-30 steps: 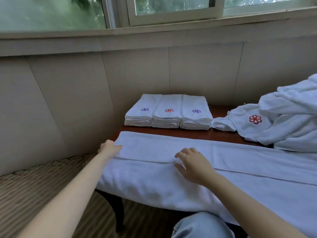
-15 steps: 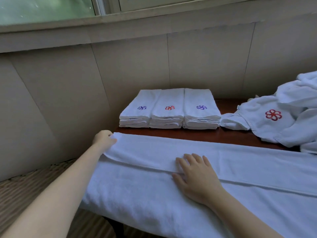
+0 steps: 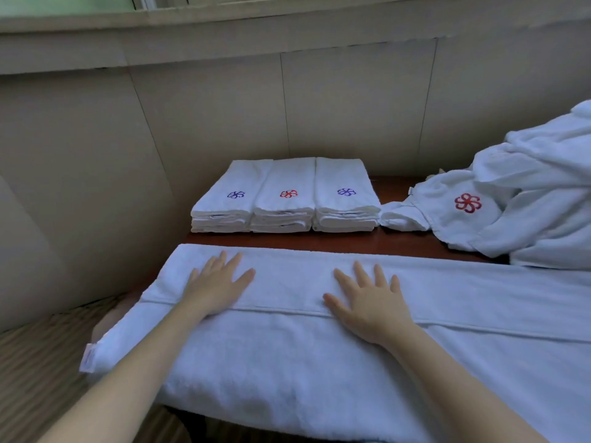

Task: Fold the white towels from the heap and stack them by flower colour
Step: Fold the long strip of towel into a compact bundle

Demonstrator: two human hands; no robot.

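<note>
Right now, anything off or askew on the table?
Mostly tidy. Three folded stacks sit square and flush. Both hands lie flat on the long towel, whose left end overhangs the table edge. The heap at right is rumpled.

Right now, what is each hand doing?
Left hand: open, flat on the long white terry towel.
Right hand: open, flat on it too.

Dim, cool daylight enters from the window [image 3: 73, 1] at the far top; shadows are soft. Wide-angle bending curves the edges, and the near left floor [image 3: 35, 362] is smeared.
</note>
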